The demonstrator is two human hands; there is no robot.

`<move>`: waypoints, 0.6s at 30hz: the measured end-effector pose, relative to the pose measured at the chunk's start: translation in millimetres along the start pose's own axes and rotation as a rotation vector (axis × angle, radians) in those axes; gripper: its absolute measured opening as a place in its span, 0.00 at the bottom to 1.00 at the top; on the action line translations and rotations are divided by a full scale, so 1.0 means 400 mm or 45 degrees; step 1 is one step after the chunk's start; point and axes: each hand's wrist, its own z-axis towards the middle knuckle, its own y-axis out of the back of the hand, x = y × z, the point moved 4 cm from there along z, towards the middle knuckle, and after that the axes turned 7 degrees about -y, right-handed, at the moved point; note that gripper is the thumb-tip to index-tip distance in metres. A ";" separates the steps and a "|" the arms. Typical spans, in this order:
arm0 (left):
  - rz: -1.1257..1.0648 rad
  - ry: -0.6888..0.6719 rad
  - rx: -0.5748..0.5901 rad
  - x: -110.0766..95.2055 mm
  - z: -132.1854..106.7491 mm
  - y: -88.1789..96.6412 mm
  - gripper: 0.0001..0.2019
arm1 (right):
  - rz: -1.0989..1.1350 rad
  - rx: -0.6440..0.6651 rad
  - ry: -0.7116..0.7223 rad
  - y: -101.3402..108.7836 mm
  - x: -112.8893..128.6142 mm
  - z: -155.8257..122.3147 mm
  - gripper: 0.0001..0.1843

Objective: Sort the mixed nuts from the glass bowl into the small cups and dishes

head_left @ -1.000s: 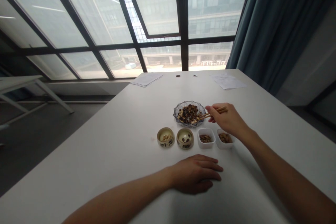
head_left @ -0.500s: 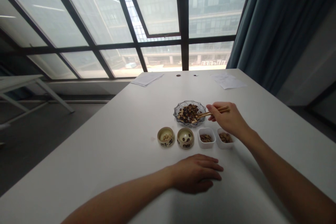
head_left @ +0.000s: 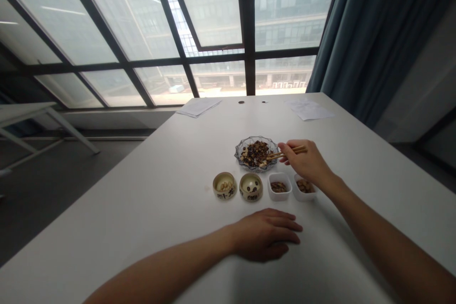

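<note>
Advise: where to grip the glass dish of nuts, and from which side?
Probably pinch the glass dish's scalloped rim on its left side, coming from the left: the rim is free there, while the right hand and chopsticks occupy the right and small bowls sit on the near side.

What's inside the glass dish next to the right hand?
The glass dish holds dark seeds heaped mid-dish, with pale nuts around them. Its bottom is hidden under the heap; the chopsticks cross its right edge.
</note>
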 end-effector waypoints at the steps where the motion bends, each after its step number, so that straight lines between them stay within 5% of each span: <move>1: -0.003 0.003 0.002 0.000 0.000 0.000 0.18 | 0.004 0.000 -0.006 0.000 0.001 0.000 0.22; 18: 0.012 -0.022 -0.004 -0.001 -0.002 0.000 0.17 | 0.001 -0.053 -0.006 0.011 -0.003 0.003 0.25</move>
